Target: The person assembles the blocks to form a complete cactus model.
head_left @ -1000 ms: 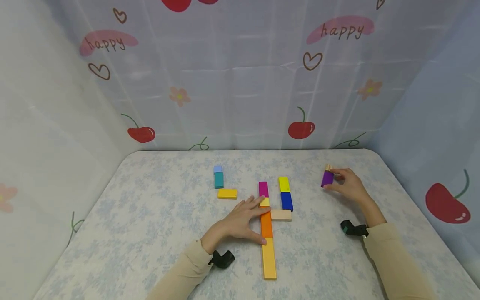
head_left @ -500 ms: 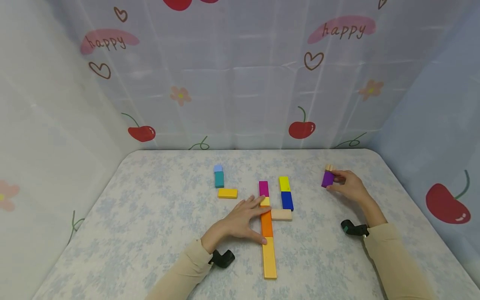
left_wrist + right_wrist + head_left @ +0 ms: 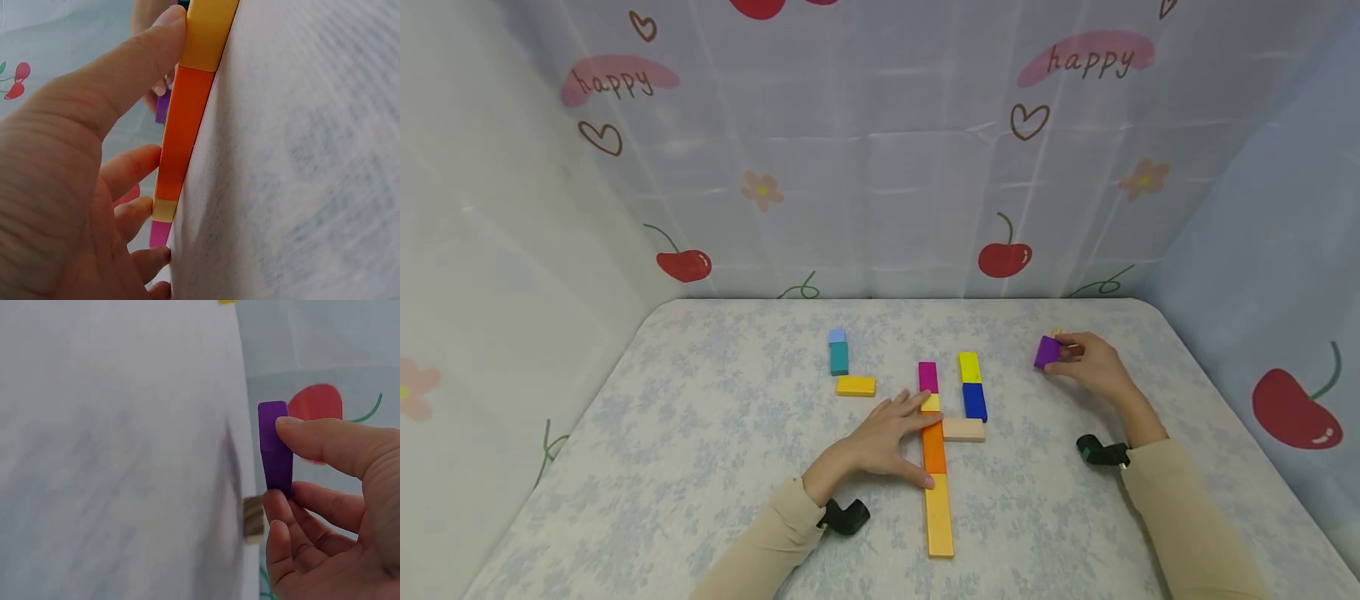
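Observation:
My right hand (image 3: 1097, 364) pinches a purple block (image 3: 1047, 352) between thumb and fingers at the far right of the table. In the right wrist view the purple block (image 3: 275, 447) is tilted, near a small plain wooden block (image 3: 253, 519). My left hand (image 3: 880, 442) lies with fingers spread, its thumb and fingertips touching a column of blocks. From far to near, this column has a magenta block (image 3: 928, 377), a pale yellow block (image 3: 930, 402), an orange block (image 3: 934, 454) and a longer amber block (image 3: 939, 521). The left wrist view shows the orange block (image 3: 181, 134) beside the fingers.
A beige block (image 3: 964, 430) juts right from the column. Beyond it, a blue block (image 3: 975, 402) meets a bright yellow block (image 3: 969, 367). To the left lie a teal block (image 3: 838, 358), a light blue block (image 3: 837, 336) and a golden block (image 3: 856, 386).
The right hand has shifted slightly left with the purple block, which now sits left of the small wooden block rather than in front of it. My left hand has stayed put.

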### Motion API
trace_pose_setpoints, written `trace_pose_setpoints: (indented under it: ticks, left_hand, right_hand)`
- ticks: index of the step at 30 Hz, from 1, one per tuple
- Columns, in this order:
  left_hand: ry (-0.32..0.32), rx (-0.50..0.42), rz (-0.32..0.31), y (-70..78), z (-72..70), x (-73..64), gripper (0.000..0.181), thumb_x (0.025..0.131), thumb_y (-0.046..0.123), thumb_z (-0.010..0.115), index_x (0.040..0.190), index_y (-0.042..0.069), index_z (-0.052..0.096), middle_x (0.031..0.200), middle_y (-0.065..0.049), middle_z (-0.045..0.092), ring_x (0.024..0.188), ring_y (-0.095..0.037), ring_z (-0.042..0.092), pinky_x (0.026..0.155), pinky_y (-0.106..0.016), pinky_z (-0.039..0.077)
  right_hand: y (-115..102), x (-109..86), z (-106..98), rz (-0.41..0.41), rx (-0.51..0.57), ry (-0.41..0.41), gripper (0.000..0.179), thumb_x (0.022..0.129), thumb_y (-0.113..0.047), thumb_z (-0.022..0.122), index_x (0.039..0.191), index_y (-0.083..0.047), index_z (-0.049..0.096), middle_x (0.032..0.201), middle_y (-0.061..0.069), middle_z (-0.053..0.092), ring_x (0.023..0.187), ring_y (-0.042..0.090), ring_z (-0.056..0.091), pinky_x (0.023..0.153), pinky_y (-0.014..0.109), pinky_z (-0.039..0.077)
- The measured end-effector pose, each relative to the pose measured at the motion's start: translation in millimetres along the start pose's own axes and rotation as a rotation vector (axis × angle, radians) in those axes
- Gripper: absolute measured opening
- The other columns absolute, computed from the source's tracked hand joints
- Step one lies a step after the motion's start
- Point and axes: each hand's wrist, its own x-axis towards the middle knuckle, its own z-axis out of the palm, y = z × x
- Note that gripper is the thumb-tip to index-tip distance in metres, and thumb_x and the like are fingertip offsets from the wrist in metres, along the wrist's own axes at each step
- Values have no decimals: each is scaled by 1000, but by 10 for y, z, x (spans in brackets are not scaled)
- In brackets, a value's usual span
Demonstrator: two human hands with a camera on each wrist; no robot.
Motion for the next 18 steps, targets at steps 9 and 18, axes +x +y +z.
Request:
trace_pose_setpoints:
  ticks: [9,18]
  left_hand:
    - [-3,3,2,-11,20,-1,89,74,57,78,150,30,40,166,4,11,154,-28,4,122,-53,5]
    - [-8,2,-13,-16,15,8,90,73,58,78,150,32,39,166,6,9,154,-27,3,122,-53,4]
  right_hand:
    - [-502,211,124,-51,31,-6,66,86,-24,75,140,3,48,131,25,51,119,42,53,92,51,51]
    - [-888,501,347,-123,7,-77,67,84,-21,77,141,-1,49,130,23,55,118,39,55,94,49,53]
